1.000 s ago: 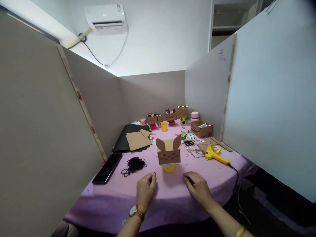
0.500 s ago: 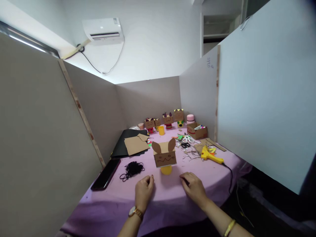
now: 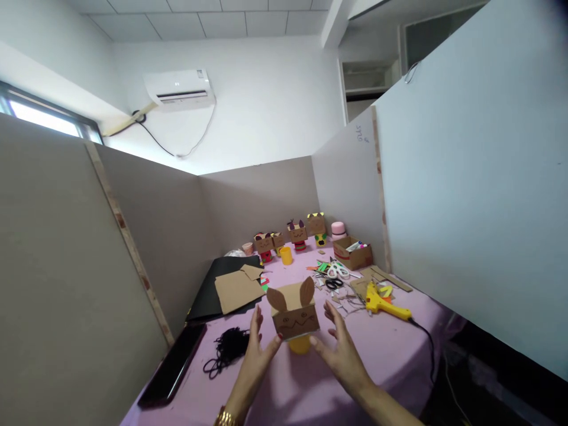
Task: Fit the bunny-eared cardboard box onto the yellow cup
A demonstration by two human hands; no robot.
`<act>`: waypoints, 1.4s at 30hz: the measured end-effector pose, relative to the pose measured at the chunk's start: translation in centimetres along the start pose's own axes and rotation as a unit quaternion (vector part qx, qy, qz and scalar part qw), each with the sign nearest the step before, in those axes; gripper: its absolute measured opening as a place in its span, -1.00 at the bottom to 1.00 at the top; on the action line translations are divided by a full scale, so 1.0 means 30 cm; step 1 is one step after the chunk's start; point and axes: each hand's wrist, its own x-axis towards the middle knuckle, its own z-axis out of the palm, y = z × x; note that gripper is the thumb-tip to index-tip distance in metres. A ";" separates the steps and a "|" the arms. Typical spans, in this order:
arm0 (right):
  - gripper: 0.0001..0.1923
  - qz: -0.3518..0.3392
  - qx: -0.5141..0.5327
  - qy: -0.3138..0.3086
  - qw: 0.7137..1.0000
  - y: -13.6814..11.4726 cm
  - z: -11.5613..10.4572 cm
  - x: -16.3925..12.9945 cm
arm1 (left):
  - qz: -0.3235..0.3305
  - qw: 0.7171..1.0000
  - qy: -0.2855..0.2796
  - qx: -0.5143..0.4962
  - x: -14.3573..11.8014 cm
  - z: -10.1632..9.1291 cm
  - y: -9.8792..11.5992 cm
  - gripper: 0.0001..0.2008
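A cardboard box figure (image 3: 295, 319) with two brown ears and a drawn face stands upright on a yellow cup-like base (image 3: 299, 344), near the front of the table. My left hand (image 3: 261, 344) is beside its left side, fingers spread and thumb near the lower corner. On the other side my right hand (image 3: 336, 343) has its fingers apart, its thumb close to the yellow base. Whether either thumb touches the figure I cannot tell. Left of my left hand lies a tangle of black yarn (image 3: 228, 348), partly behind the hand.
A phone (image 3: 174, 370) lies at the left edge, below black sheets and brown cardboard (image 3: 237, 291). To the right are a yellow glue gun (image 3: 386, 303), scissors (image 3: 337, 271) and scraps. A yellow cup (image 3: 286, 255), several similar figures and an open box (image 3: 354, 254) stand farther back.
Both hands have moved forward from the table's front and opened from curled fingers, one to each side of the box figure. The camera view has tilted up.
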 end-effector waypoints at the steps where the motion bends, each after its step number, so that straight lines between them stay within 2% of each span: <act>1: -0.14 0.005 0.011 0.000 1.000 -0.009 0.018 0.010 | 0.003 1.000 -0.011 -0.011 0.015 0.004 0.006 0.08; 4: -0.11 0.007 0.040 -0.018 0.999 -0.012 0.062 0.023 | 0.010 0.998 -0.039 -0.048 0.048 0.012 0.010 0.17; 8: -0.09 -0.002 0.060 -0.029 0.998 0.008 0.094 0.020 | 0.023 0.991 -0.069 -0.110 0.073 0.012 0.015 0.05; 11: -0.02 0.016 0.082 0.004 0.996 -0.025 0.091 0.044 | 0.053 0.996 -0.045 -0.049 0.089 0.028 0.065 0.01; 13: 0.03 0.032 0.111 0.029 0.993 -0.082 0.074 0.088 | 0.089 0.996 0.000 0.022 0.110 0.058 0.117 -0.02; 15: 0.11 0.007 0.132 0.059 0.989 -0.149 0.051 0.151 | 0.168 0.982 0.049 0.074 0.144 0.097 0.169 -0.06; 18: 0.19 -0.041 0.154 0.104 0.982 -0.218 0.027 0.243 | 0.255 0.957 0.074 0.121 0.205 0.151 0.218 -0.09; 21: 0.25 -0.063 0.144 0.123 0.980 -0.222 0.030 0.294 | 0.264 0.954 0.051 0.135 0.250 0.175 0.223 -0.12; 25: 0.37 -0.045 0.095 0.111 0.988 -0.171 0.061 0.321 | 0.260 0.956 0.041 0.132 0.275 0.155 0.186 -0.10; 27: 0.37 -0.028 0.120 0.103 0.987 -0.143 0.068 0.346 | 0.241 0.962 0.031 0.124 0.282 0.127 0.157 -0.08; 29: 0.39 -0.005 0.181 0.088 0.979 -0.112 0.064 0.385 | 0.194 0.974 0.027 0.112 0.288 0.094 0.123 -0.08; 31: 0.42 0.023 0.234 0.058 0.970 -0.071 0.051 0.430 | 0.113 0.989 0.034 0.086 0.291 0.064 0.083 -0.19; 33: 0.41 0.054 0.267 0.017 0.962 -0.023 0.037 0.465 | 0.037 0.998 0.017 0.051 0.287 0.047 0.041 -0.36; 37: 0.17 0.115 0.323 -0.039 0.938 0.065 0.029 0.484 | -0.034 0.998 -0.060 0.001 0.266 0.054 -0.022 -0.49; 39: 0.06 0.136 0.343 -0.045 0.928 0.096 0.035 0.480 | -0.061 0.996 -0.059 -0.031 0.258 0.061 -0.039 -0.48; 42: 0.00 0.150 0.358 -0.037 0.921 0.124 0.048 0.478 | -0.084 0.991 -0.054 -0.084 0.260 0.064 -0.055 -0.46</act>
